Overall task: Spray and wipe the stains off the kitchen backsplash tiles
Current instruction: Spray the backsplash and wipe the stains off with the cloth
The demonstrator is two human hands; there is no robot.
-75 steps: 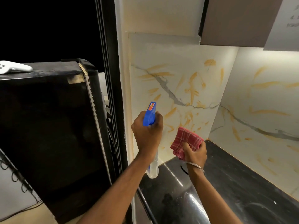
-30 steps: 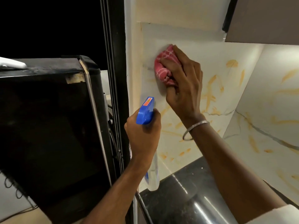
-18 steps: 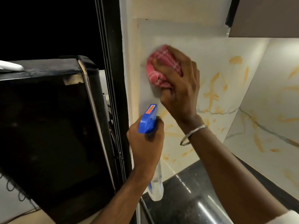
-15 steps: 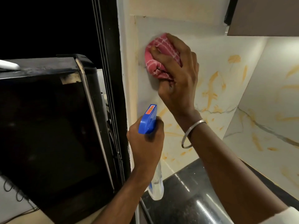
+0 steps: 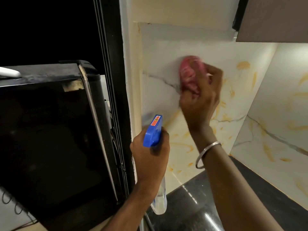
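Note:
My right hand (image 5: 200,97) presses a bunched red checked cloth (image 5: 190,74) against the white marble backsplash tile (image 5: 160,97), on the grey vein at mid height; hand and cloth are motion-blurred. Orange stains (image 5: 181,145) streak the tile below and to the right of the cloth, while the upper left of the tile looks clean. My left hand (image 5: 150,157) grips a spray bottle with a blue trigger head (image 5: 152,130) and a clear body (image 5: 160,200) hanging below my fist, near the tile's left edge.
A black appliance (image 5: 50,130) stands at left, beside a black vertical frame (image 5: 113,80). A glossy black countertop (image 5: 191,200) runs below. The side wall tile (image 5: 280,130) at right also carries orange stains. A brown cabinet (image 5: 275,19) hangs at the top right.
My right hand lifted the cloth from near the counter up to the tile, rubbed near its top left corner, then swept it right and down. The orange marks there are gone. The bottle hand barely moved.

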